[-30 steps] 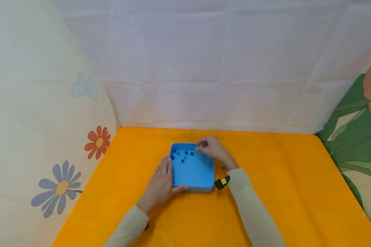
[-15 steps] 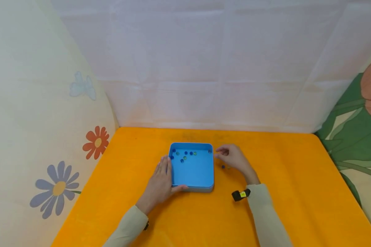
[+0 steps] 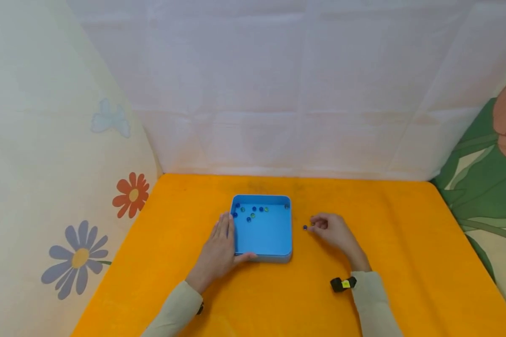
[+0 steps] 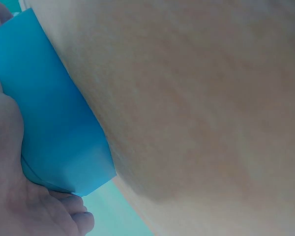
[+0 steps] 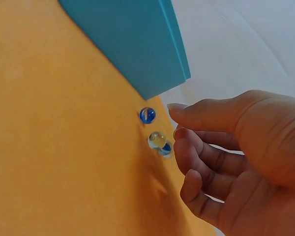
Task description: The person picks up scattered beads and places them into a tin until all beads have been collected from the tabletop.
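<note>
A square light-blue box [image 3: 263,239] holds several glass marbles, mostly along its back, with one marble [image 3: 286,206] in the back right corner. My left hand [image 3: 218,247] rests against the box, fingers along its left wall and thumb by the front wall. In the left wrist view the box [image 4: 59,108] shows beside the hand. Right of the box, my right hand [image 3: 332,231] hovers close to loose marbles, fingers loosely bent and nothing held. The right wrist view shows a blue marble [image 5: 147,115], a clear yellowish marble [image 5: 157,140] and another blue marble [image 5: 165,149] before its fingertips.
Everything stands on an orange-covered table [image 3: 405,262]. A white cloth [image 3: 278,93] hangs behind its back edge. Flower-printed cloths flank it, one at the left [image 3: 33,164] and one at the right [image 3: 489,196].
My right hand has moved from over the box's back right corner to the right and nearer me, beside the loose marbles. A marble now shows in that corner. The left hand stays put.
</note>
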`<state>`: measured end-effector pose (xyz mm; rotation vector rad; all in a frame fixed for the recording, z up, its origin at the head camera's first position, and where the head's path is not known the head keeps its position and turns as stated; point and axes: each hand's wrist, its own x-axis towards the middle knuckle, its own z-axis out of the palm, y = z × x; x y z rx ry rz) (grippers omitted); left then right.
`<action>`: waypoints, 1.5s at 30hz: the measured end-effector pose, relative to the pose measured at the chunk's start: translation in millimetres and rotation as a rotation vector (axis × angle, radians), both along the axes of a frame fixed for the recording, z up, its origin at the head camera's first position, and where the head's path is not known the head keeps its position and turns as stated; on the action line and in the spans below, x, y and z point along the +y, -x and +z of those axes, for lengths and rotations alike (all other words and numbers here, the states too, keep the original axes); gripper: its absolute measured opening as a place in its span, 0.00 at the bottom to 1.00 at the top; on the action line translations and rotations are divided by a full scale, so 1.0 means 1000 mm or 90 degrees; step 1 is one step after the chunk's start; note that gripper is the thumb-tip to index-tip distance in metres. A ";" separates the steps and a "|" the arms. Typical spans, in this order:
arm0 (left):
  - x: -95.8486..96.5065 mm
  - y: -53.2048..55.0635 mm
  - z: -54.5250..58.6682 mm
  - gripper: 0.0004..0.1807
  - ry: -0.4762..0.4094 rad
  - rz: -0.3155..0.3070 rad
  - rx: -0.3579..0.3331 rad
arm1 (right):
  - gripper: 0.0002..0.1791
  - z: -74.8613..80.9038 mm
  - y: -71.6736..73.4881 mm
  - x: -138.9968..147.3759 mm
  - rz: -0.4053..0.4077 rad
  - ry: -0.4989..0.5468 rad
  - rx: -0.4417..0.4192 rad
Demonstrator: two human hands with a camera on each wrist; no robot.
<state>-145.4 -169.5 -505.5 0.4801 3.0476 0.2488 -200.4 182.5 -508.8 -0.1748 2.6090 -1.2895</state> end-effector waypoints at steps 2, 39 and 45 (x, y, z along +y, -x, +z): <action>0.000 0.000 0.001 0.70 -0.003 -0.002 0.008 | 0.15 -0.002 -0.002 0.002 -0.002 -0.001 -0.002; 0.003 0.000 0.003 0.71 -0.010 0.014 -0.034 | 0.06 -0.015 -0.003 0.006 0.011 -0.053 0.010; 0.003 0.001 0.003 0.71 -0.016 0.008 -0.016 | 0.06 -0.015 -0.003 0.006 0.013 -0.055 0.015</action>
